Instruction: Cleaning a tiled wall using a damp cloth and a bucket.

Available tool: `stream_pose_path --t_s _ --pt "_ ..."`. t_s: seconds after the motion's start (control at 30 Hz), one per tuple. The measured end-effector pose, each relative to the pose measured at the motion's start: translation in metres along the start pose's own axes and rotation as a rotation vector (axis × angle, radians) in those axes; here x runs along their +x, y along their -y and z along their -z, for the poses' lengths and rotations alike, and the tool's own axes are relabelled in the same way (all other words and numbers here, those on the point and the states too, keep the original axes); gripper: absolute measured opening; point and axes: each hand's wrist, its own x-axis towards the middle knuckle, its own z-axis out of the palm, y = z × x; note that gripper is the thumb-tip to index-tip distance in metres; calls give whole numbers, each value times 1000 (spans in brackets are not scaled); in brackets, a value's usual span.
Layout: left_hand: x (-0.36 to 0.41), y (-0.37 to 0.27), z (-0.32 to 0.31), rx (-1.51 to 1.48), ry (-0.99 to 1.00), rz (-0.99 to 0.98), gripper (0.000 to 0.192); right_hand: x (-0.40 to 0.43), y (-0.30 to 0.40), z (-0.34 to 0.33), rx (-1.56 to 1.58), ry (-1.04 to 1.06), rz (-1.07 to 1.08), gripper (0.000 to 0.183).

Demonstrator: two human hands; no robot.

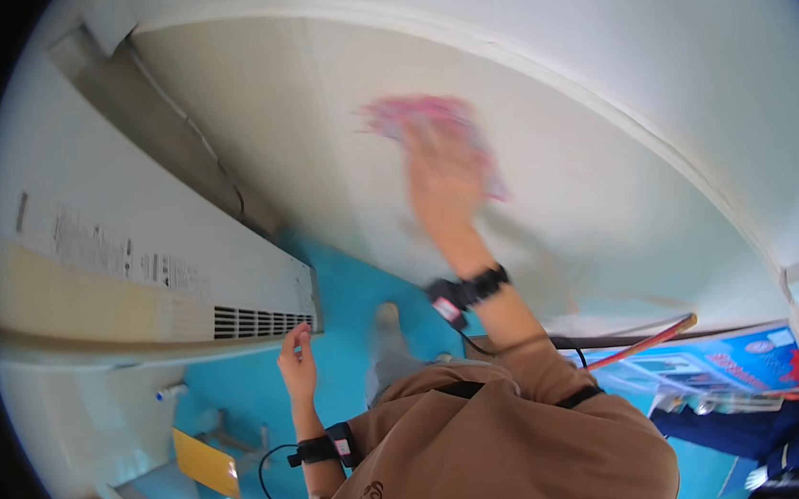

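My right hand (444, 176) is pressed flat on a pink and white cloth (454, 108), which lies against the pale wall (270, 103). Both hand and cloth are blurred, and the palm side is hidden. Lower left, my left hand (298, 360) hangs with its fingers loosely curled and nothing in them. It is nearest to the dark vent grille (255, 321) of a tall white floor-standing air conditioner (173, 221). Each wrist wears a black strap with a small device and a cable.
The blue floor (344, 276) runs between the air conditioner and the wall. A red stick (643, 343) leans near a printed poster (757, 363) at right. A white trunking strip (571, 81) crosses the wall. A yellow-topped chair (206, 461) stands lower left; dark blue clothing (756, 428) shows lower right.
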Motion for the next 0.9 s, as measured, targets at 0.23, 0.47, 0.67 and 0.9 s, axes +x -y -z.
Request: stream_pose_path --t_s 0.23,0.47,0.67,0.9 --pt "-23 57 1 18 -58 124 21 -141 -201 90 -525 -335 -216 54" --pt "13 45 1 9 10 163 23 -43 -120 47 -396 -755 -597 55" --pt "58 21 3 35 -23 -15 24 60 52 -32 -313 -245 -242 57" --pt "25 37 19 49 -71 15 22 95 109 -41 -119 -263 -2 47"
